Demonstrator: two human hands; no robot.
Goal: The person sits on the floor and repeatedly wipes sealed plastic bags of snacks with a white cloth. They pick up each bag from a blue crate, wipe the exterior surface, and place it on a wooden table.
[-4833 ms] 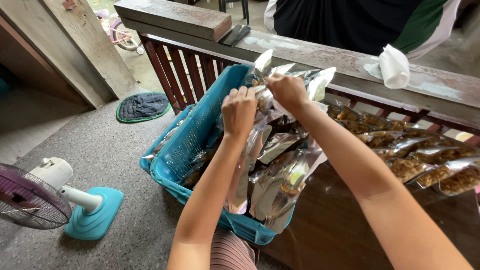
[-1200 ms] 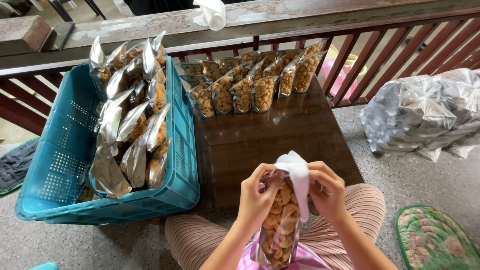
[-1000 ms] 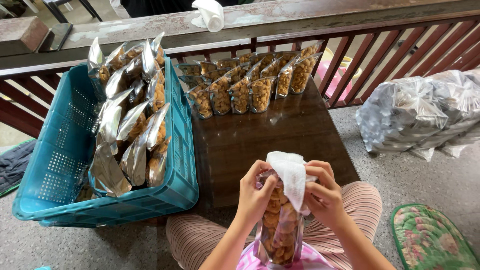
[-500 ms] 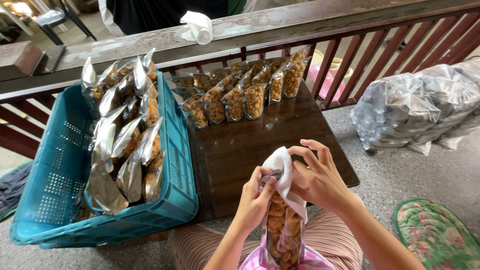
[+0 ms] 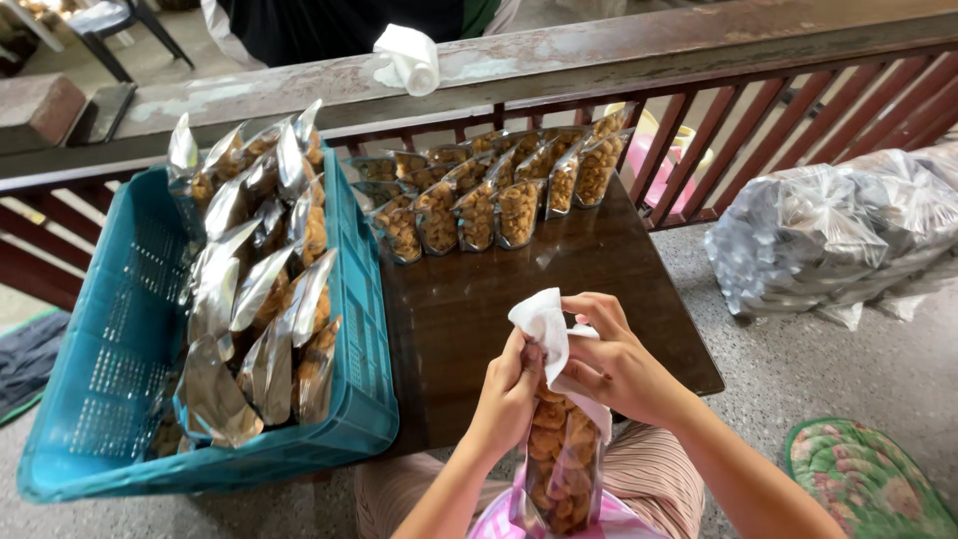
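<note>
1. The left hand (image 5: 511,384) is pinching the upper edge of a clear snack pouch (image 5: 559,459), fingers curled closed on it; the fingertips are tucked behind the plastic and hard to see.
2. The right hand (image 5: 609,359) is pressing a white cloth (image 5: 544,321) against the pouch mouth, fingers closed around the cloth; the thumb is mostly hiding under the folds.
3. The pouch is hanging upright over the person's lap, just off the near edge of the dark wooden table (image 5: 479,309); its bottom is running out of the picture.
4. A teal plastic crate (image 5: 110,369) is sitting at the table's left, touching it, holding silver-backed pouches (image 5: 259,289); those lower down are lying buried.
5. Filled pouches (image 5: 479,195) are standing in rows at the table's far edge, against the railing (image 5: 619,50).
6. A second white cloth (image 5: 407,58) is resting on the rail.
7. A person behind the rail is showing only as a dark torso, cut off above.
8. A bulging clear sack (image 5: 838,235) is lying on the floor at right; contents unclear.
</note>
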